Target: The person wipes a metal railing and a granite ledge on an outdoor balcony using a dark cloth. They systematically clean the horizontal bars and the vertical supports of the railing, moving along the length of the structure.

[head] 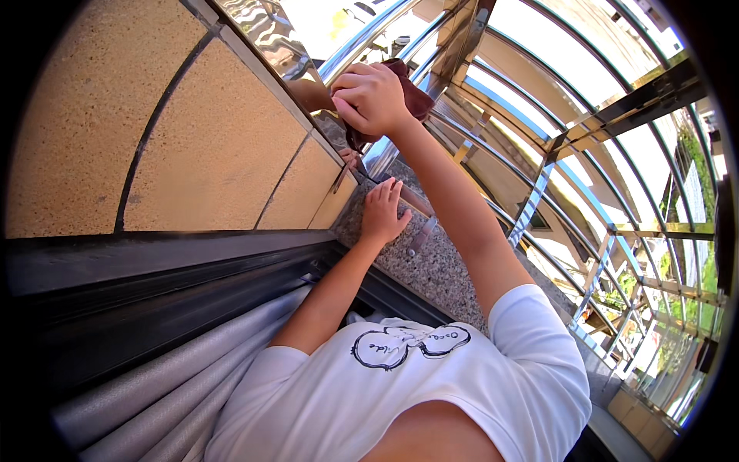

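Observation:
My right hand (pixel 369 98) grips a dark maroon cloth (pixel 417 97) at the upper middle. It holds the cloth against the polished metal frame of a window cage, where a shiny flat post (pixel 271 40) meets round bars (pixel 369 34). The hand is mirrored in the post. Lower down, my left hand (pixel 384 215) rests on the speckled granite sill (pixel 441 277) with its thumb apart and nothing held. Just beside its fingers, a flat metal bracket (pixel 422 235) lies along the stone. The palm side of both hands is hidden.
Tan wall tiles (pixel 202 144) rise on the left, above a black window frame (pixel 173 254). A silvery grey curtain (pixel 190 364) hangs in folds at lower left. Curved metal bars (pixel 537 179) enclose the right side, with bright outdoor ground and greenery beyond.

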### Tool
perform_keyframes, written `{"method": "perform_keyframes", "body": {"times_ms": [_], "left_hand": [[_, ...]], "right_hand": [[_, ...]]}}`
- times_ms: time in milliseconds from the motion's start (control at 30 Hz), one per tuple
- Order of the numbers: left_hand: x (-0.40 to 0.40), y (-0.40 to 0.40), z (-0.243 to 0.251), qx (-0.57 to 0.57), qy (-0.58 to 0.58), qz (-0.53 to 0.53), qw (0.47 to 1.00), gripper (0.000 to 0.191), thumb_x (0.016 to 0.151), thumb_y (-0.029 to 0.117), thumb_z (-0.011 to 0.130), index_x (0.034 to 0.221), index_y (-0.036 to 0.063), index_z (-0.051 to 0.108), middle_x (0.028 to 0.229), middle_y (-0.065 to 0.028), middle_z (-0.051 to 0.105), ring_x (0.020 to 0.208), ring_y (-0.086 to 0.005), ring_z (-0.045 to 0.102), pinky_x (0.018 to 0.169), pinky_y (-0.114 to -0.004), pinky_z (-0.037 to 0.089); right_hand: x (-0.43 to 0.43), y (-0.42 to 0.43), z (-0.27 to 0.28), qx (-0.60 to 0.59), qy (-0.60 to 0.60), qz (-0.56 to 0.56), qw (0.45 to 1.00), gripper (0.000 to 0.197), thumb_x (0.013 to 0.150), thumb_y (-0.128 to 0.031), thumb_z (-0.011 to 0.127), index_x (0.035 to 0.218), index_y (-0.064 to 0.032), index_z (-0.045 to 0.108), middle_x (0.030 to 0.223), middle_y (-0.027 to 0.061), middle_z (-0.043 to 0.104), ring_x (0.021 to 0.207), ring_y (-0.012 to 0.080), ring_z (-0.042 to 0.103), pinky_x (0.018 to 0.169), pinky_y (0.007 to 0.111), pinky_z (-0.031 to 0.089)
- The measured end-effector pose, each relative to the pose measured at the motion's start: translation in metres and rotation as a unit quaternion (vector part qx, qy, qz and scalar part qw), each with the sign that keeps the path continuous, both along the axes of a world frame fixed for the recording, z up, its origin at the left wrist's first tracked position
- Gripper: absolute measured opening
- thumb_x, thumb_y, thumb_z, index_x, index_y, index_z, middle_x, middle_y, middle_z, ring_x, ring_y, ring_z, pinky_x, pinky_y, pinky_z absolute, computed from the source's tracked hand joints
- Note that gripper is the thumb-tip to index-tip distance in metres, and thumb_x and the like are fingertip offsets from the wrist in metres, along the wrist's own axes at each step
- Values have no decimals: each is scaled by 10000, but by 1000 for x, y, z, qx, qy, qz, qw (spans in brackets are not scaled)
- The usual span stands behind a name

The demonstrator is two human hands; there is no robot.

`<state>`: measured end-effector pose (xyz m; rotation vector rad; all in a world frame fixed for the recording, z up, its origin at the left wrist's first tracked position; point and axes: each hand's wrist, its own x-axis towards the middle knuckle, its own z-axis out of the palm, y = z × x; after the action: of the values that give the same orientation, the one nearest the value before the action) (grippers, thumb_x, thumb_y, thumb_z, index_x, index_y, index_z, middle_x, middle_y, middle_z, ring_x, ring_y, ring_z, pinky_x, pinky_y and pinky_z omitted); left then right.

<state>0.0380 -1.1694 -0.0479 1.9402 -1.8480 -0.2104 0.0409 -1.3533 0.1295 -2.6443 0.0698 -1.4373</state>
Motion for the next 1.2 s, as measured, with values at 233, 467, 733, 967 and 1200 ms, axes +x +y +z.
{"method": "perform_keyframes", "body": {"times_ms": [233, 467, 733, 967, 1200], "left_hand": [[2, 3, 5, 5, 3, 6, 1000, 634, 765, 278, 635, 1316, 50, 419, 1327, -153, 420, 1227, -332, 387, 1020, -447, 299], [1, -4, 4, 5, -2, -3, 1000, 642, 766, 294, 625, 1315, 43, 407, 1326, -160, 420, 1231, -332, 387, 1018, -448, 306], [5, 1, 0, 0, -3, 7, 1000, 624, 770, 293, 633, 1305, 53, 419, 1319, -153, 418, 1223, -333, 389, 1010, -455, 306], [1, 3, -1, 12, -20, 3, 1000, 661, 728, 318, 657, 1286, 41, 435, 1303, -146, 438, 1223, -316, 396, 1023, -437, 304], [-3, 6, -1, -23, -3, 8, 1000, 647, 738, 325, 654, 1284, 44, 449, 1309, -138, 440, 1236, -307, 386, 1031, -428, 299]], "right_hand": [[-22, -102, -2, 14, 36, -39, 998, 228, 802, -232, 505, 697, -88, 649, 842, 13, 658, 785, 243, 610, 666, 355, 483], [-37, -211, -8, 53, 41, -185, 980, 310, 815, -354, 462, 730, -142, 673, 787, 29, 654, 799, 252, 615, 654, 375, 477], [-12, -81, -2, 105, -49, -112, 987, 192, 743, -220, 545, 630, -92, 635, 707, 36, 631, 691, 247, 600, 595, 338, 466], [-2, 51, -8, 253, -215, -48, 942, 151, 691, -134, 583, 578, -42, 621, 637, 76, 613, 642, 249, 590, 578, 336, 457], [-65, 55, 80, 612, -557, 20, 561, 318, 881, -159, 443, 714, 73, 584, 671, 41, 580, 615, 135, 523, 594, 289, 436]]}}
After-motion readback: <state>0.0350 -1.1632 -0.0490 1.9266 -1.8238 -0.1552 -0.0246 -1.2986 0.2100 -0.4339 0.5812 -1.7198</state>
